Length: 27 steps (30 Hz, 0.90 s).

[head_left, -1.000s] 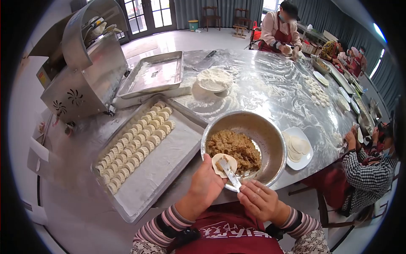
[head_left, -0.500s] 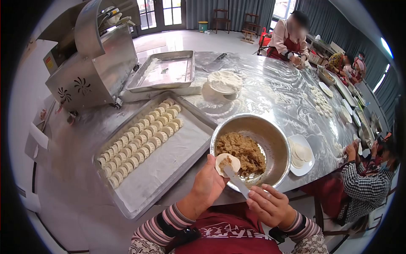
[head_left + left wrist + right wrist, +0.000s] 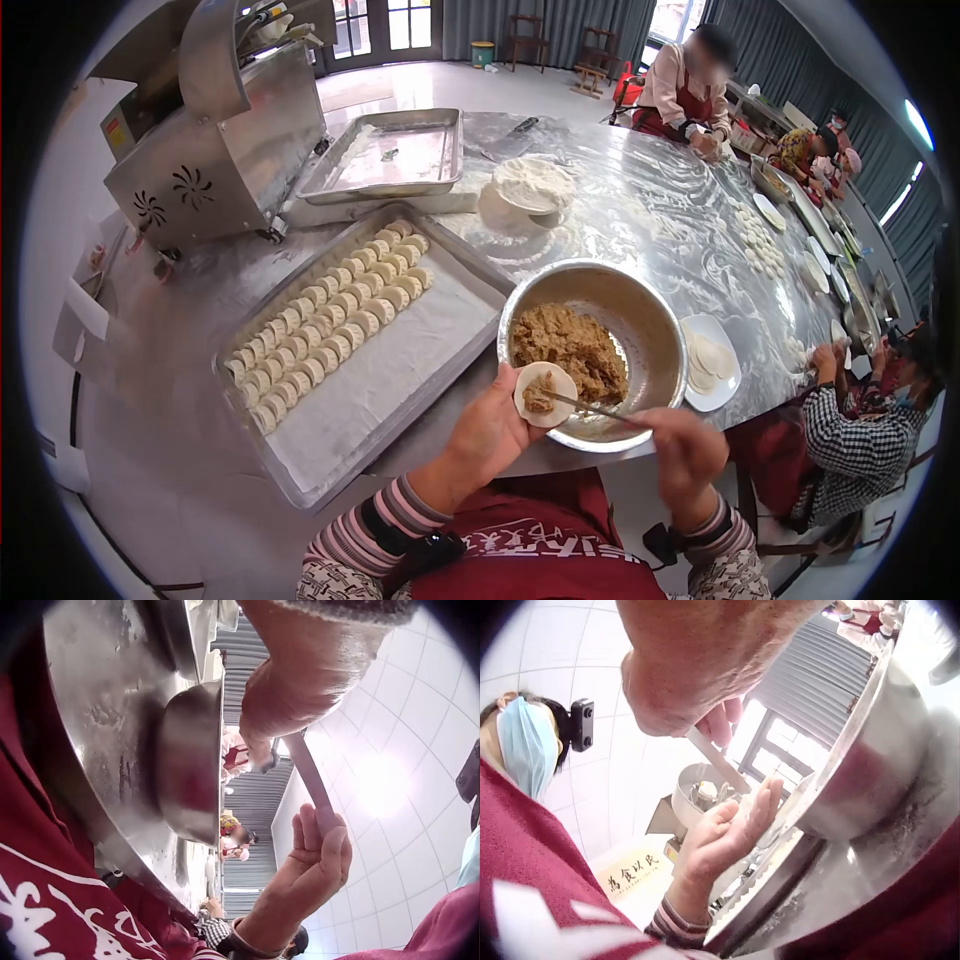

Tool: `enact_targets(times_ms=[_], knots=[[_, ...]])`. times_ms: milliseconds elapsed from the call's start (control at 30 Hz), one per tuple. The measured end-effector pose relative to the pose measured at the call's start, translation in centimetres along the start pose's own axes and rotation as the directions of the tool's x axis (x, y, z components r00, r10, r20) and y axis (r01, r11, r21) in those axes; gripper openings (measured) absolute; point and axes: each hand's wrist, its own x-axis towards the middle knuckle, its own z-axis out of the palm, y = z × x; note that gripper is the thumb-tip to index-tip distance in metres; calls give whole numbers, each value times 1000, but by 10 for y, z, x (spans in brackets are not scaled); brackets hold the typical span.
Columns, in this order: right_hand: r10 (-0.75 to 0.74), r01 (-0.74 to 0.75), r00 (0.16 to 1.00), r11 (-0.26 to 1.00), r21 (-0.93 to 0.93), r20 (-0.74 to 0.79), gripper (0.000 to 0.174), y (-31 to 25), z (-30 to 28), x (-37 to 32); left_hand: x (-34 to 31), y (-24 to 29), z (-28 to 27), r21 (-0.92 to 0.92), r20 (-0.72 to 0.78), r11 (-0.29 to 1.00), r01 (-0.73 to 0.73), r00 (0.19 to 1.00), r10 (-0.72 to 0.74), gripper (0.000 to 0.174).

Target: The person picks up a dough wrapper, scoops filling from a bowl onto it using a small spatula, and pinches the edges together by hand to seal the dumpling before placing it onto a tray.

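Note:
My left hand (image 3: 490, 430) holds a round dough wrapper (image 3: 548, 416) on its fingers, thumb at the edge. A dab of brown filling lies in the wrapper's middle. My right hand (image 3: 688, 455) grips a flat spatula (image 3: 603, 411), seen edge-on in the head view, its tip at the dab. In the left wrist view the spatula blade (image 3: 307, 771) slants from one hand to the other. Just beyond the wrapper stands a steel bowl (image 3: 658, 350) with minced filling (image 3: 570, 348) heaped toward its left side. To its right is a white plate (image 3: 724, 394) stacked with wrappers (image 3: 708, 358).
Left of the bowl, a lined tray (image 3: 360, 430) carries rows of pleated dumplings (image 3: 345, 318). Behind it are a second tray (image 3: 400, 187), a bowl of flour (image 3: 533, 185) and a steel machine (image 3: 200, 160). Other people work around the floured table (image 3: 640, 200).
My right hand has moved up and right and turned over, so the spatula now shows its thin edge. The filling dab on the wrapper looks larger. The left hand stays nearly in place.

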Motion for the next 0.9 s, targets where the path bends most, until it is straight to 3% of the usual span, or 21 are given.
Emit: enact_targets(times_ms=[67,100,167,233,333,433,633,800,900], knots=[[419,-394,908,847,357,8,10,12,-3,0,-4,2,6,33,6,999,35,999,-35,53],[423,-398,906,845,357,9,10,16,-2,4,-6,1,7,55,21,997,61,998,-62,54],[571,-564,810,692,451,137,14,24,-1,14,-8,0,7,76,34,993,90,995,-93,54],[581,-577,801,688,439,143,14,29,-2,17,-10,0,4,128,79,988,84,992,-95,62],[598,-587,792,691,422,121,16,30,-4,21,-11,0,1,160,25,986,51,998,-56,64],[587,-541,806,672,506,82,16,29,-4,22,-10,2,0,133,39,990,53,997,-59,65],[639,-643,753,668,373,155,17,33,-2,26,-14,4,2,159,-28,983,97,995,-94,66],[645,-527,762,561,639,62,16,46,-5,21,-12,5,0,109,-26,991,75,997,-73,66],[652,-567,750,544,619,114,15,44,7,19,-11,4,3,111,-8,991,75,997,-75,66]])
